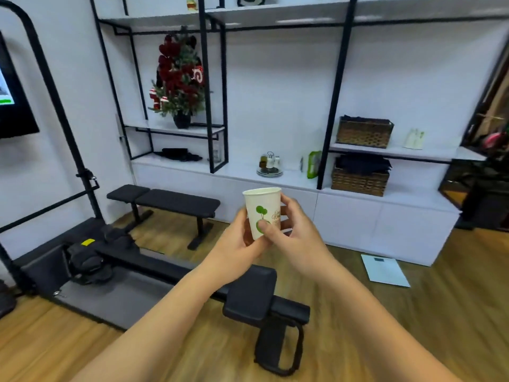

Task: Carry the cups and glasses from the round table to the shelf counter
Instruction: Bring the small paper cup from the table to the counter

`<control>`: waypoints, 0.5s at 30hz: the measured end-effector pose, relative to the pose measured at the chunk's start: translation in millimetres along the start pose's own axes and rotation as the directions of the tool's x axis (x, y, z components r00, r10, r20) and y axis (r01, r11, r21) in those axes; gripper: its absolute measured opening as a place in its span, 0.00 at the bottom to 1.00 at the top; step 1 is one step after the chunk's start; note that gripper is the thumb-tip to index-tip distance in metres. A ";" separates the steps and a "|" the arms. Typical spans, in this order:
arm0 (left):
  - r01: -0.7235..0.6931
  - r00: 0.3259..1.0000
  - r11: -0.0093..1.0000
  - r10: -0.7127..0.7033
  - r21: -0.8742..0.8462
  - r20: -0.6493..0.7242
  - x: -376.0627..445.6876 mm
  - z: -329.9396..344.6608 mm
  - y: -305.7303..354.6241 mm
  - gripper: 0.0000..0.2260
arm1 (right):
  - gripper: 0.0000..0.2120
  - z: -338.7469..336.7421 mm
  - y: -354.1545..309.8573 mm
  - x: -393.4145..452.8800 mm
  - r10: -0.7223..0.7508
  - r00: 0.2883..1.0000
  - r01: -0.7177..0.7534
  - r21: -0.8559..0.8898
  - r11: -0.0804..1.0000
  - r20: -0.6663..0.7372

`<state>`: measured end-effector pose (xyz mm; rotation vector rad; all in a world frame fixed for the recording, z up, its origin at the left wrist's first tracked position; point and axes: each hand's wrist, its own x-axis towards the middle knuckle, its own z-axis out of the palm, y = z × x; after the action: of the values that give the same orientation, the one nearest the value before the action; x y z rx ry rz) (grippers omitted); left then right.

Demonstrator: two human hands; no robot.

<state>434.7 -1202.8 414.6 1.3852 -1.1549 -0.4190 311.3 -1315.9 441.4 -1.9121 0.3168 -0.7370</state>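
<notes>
Fingers of both hands, left hand (239,238) and right hand (292,230), curl round the paper cup (263,209). Looks light and crushable; best held gently at mid-wall, upright.

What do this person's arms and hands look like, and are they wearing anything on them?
Both forearms are bare up to the frame's edge: no sleeves show. The left hand and right hand wear no gloves, and no watch, bracelet or ring is visible. The fingers look bare too, though motion blur hides fine details such as nails.

White paper cup (263,209) with green tree print; brown baskets (365,131), apparently woven.
</notes>
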 end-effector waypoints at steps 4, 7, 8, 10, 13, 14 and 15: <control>0.016 0.997 1.000 -0.016 0.005 0.074 56.8 34.1 -22.3 0.29 | 0.27 -47.2 34.8 29.2 0.027 0.999 -0.028 -0.027 0.999 -0.039; 0.021 0.995 0.999 -0.025 0.045 0.097 101.5 46.8 -35.0 0.33 | 0.24 -73.3 55.1 57.2 0.037 0.997 -0.040 -0.030 0.999 -0.071; 0.010 0.995 0.998 -0.016 0.059 0.100 121.3 51.7 -40.6 0.34 | 0.24 -83.5 62.7 70.1 0.033 0.996 -0.036 -0.034 0.999 -0.084; -0.009 0.993 0.996 -0.001 0.087 0.115 160.3 60.2 -50.2 0.34 | 0.25 -103.6 78.1 97.4 0.025 0.994 -0.028 -0.028 0.999 -0.111; -0.032 0.989 0.995 0.017 0.098 0.149 216.6 77.1 -63.5 0.29 | 0.27 -135.0 98.9 137.6 0.016 0.989 -0.022 -0.035 0.999 -0.149; -0.044 0.987 0.993 0.028 0.105 0.158 233.9 82.6 -67.7 0.28 | 0.28 -145.3 104.4 150.1 0.008 0.988 -0.014 -0.042 0.999 -0.156; -0.052 0.986 0.993 0.034 0.104 0.165 248.0 87.3 -71.1 0.27 | 0.28 -154.1 108.8 161.2 0.006 0.988 -0.013 -0.045 0.999 -0.157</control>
<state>499.0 -1467.1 427.2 1.4369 -1.3560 -0.4508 352.4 -1560.5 446.8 -1.8981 0.4439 -0.8826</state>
